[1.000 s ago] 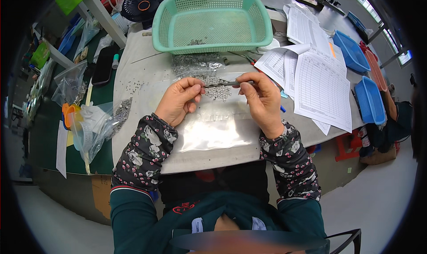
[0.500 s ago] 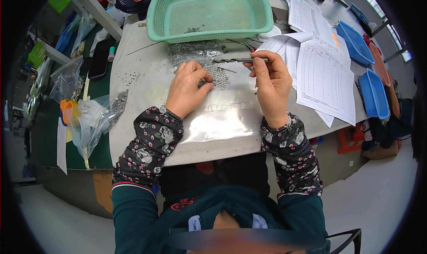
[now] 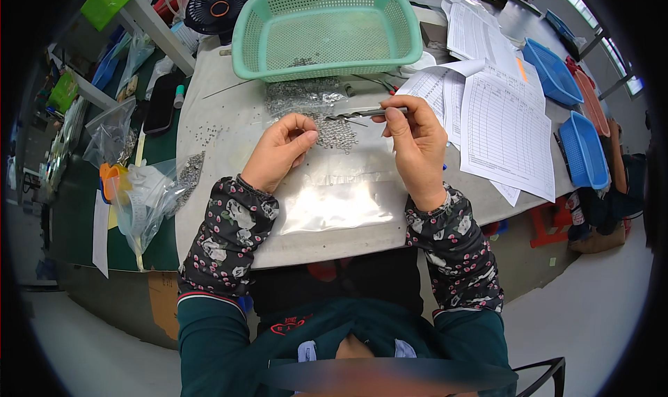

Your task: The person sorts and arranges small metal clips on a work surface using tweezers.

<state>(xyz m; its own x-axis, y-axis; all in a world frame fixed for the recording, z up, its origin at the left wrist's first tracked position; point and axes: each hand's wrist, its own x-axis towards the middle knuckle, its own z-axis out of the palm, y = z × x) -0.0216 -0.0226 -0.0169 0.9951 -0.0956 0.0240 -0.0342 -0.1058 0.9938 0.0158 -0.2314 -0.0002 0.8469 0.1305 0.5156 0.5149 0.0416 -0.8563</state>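
Observation:
My right hand (image 3: 417,150) grips the shank of a twist drill bit (image 3: 356,114) between thumb and fingers, its fluted tip pointing left. Below that tip a pile of small metal parts (image 3: 337,138) lies on a clear plastic bag (image 3: 341,205). A thin metal pin (image 3: 358,123) shows just under the drill bit. At the pile's left edge my left hand (image 3: 278,153) is closed, thumb pressed to the forefinger; anything in that pinch is too small to make out. Behind the pile lies another clear bag (image 3: 296,99) full of small metal parts.
A green perforated basket (image 3: 327,68) stands at the back. Printed sheets (image 3: 508,143) cover the right side, with blue baskets (image 3: 583,150) beyond. On the left are a bag with metal parts (image 3: 156,195), orange-handled scissors (image 3: 110,181), a phone (image 3: 161,105) and a black fan (image 3: 219,9).
My left hand has drawn back a little from the pile, its fingers now pinched together. The drill bit in my right hand has shifted slightly left and nearer me, its tip lower.

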